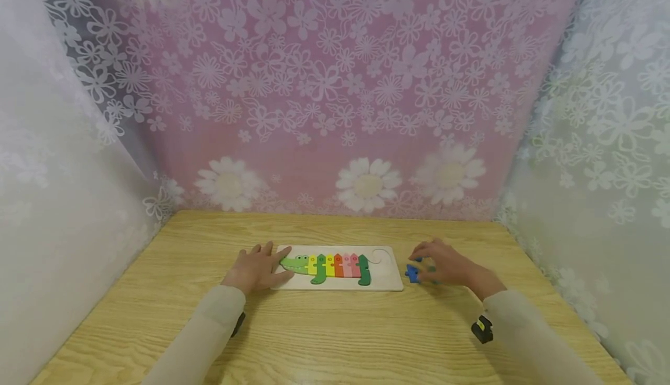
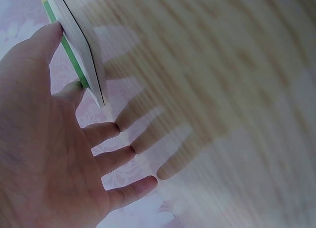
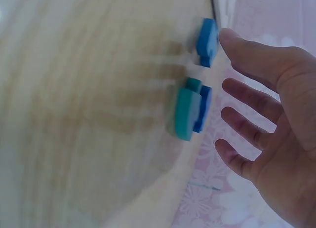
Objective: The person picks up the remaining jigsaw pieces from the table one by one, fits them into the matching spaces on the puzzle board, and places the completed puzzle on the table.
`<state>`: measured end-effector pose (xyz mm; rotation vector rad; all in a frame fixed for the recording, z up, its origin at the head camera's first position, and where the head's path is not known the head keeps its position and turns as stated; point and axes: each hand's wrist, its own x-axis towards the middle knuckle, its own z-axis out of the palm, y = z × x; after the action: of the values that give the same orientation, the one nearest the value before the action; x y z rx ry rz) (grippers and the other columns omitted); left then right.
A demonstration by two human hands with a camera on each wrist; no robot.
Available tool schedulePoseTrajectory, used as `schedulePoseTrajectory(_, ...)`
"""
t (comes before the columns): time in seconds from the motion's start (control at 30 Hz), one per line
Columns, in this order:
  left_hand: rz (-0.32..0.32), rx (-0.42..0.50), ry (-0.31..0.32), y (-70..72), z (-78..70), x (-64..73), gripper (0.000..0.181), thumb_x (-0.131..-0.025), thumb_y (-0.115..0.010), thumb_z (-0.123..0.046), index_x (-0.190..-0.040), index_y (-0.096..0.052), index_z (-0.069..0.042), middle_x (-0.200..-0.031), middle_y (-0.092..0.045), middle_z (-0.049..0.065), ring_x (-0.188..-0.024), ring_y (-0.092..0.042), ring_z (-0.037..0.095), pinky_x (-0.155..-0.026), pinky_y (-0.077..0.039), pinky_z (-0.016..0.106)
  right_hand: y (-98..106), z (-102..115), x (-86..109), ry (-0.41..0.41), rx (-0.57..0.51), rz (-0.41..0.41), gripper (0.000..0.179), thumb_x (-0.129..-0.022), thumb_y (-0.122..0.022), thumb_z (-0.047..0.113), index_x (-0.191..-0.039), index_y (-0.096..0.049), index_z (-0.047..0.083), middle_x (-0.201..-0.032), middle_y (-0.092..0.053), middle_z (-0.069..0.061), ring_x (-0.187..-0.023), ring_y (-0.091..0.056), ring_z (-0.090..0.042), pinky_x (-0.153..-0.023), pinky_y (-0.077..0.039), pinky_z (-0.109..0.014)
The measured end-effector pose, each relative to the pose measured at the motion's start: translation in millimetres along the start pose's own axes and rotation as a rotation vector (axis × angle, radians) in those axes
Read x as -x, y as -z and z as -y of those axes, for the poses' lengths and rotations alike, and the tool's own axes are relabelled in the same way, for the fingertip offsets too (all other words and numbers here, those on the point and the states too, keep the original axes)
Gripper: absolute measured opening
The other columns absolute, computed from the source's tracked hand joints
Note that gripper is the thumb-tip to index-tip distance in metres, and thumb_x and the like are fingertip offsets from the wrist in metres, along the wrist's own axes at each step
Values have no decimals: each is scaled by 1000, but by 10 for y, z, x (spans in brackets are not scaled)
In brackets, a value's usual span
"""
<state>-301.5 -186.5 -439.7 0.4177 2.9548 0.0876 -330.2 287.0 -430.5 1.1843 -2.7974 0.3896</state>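
Observation:
A pale wooden puzzle board (image 1: 388, 279) lies on the table, showing a crocodile of coloured pieces (image 1: 330, 266): a light green head, yellow, green, orange and pink body pieces, dark green rear leg. My left hand (image 1: 253, 270) rests spread at its left end, with thumb and index finger over the edge by the head. To the right of the board, my right hand (image 1: 445, 264) hovers over loose pieces, its fingers slightly bent and apart. In the right wrist view, the thumb is close by one blue piece (image 3: 207, 40); a green piece (image 3: 185, 113) stands before another blue piece (image 3: 205, 107).
The wood-grain table (image 1: 335, 338) is bounded by a pink floral backdrop (image 1: 324, 111) behind and pale patterned curtains (image 1: 602, 141) at the sides. Both wrists carry a black strapped device, plain to see on the right wrist (image 1: 482, 329).

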Motion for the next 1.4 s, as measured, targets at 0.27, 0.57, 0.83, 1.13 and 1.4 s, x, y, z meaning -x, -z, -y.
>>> schedulePoseTrajectory(0.27, 7, -4, 10, -37, 13, -24, 77, -99, -40, -73, -164, -28, -34, -169, -30, 20, -153, -33, 48, -119, -24, 75, -104, 44, 15, -45, -32, 50, 39, -89, -81, 29, -123, -75, 10, -119, -68, -11, -100, -56, -29, -81, -47, -45)
schedulePoseTrajectory(0.57, 3, -7, 4, -11, 0, -10, 76, -100, -40, -72, -164, -29, -33, -168, -30, 20, -152, -33, 48, -119, -25, 75, -126, 84, -19, -30, -25, 21, 26, -92, -77, 22, -116, -77, 11, -111, -69, -8, -91, -49, -21, -72, -36, -31)
schedulePoseTrajectory(0.83, -2, -6, 1, -12, 7, -2, 76, -100, -42, -71, -164, -30, -32, -168, -31, 21, -152, -34, 49, -118, -26, 75, -170, 103, -45, -6, 25, -1, 26, -90, -80, 16, -115, -78, 12, -108, -69, -7, -91, -50, -19, -72, -37, -31)
schedulePoseTrajectory(1.13, -15, 5, -3, -19, 16, -2, 78, -100, -43, -71, -165, -29, -29, -168, -31, 21, -151, -35, 49, -117, -26, 75, -172, 120, -111, 9, 65, -11, 22, -93, -76, 14, -115, -78, 11, -109, -69, -9, -95, -54, -25, -74, -39, -35)
schedulePoseTrajectory(1.4, -27, 21, 0, 6, 9, 16, 82, -99, -46, -71, -164, -32, -24, -166, -35, 21, -149, -39, 49, -116, -27, 77, -93, 186, -217, 28, 96, -54, 26, -92, -76, 10, -117, -78, 8, -108, -69, -9, -94, -56, -25, -75, -44, -37)
